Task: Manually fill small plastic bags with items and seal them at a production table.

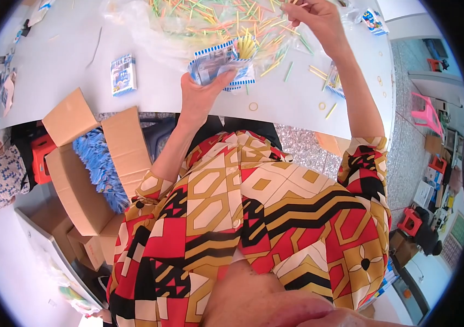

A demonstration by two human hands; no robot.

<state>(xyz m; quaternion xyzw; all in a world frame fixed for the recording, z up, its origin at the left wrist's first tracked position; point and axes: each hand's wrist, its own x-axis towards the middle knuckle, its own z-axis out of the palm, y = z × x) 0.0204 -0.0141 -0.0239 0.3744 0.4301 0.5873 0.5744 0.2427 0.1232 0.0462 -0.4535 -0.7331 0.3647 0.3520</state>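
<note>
Two hands busy: left hand [205, 90] grips packet [218, 64], yellow sticks [246, 46] upright inside; right hand [313, 16] pinches sticks above pile [215, 22], right of packet.

One view only, from a fisheye camera worn on the person's head, looking steeply down along the person's own body. The patterned garment [243, 229] fills the middle and the 6 o'clock part, very near the lens. The white tabletop [68, 71] lies farther off toward 12 o'clock, its edge bent by the lens (as straight lines are near the rim). Both forearms reach up from the centre toward 12 o'clock. A dark round border closes the picture.
</note>
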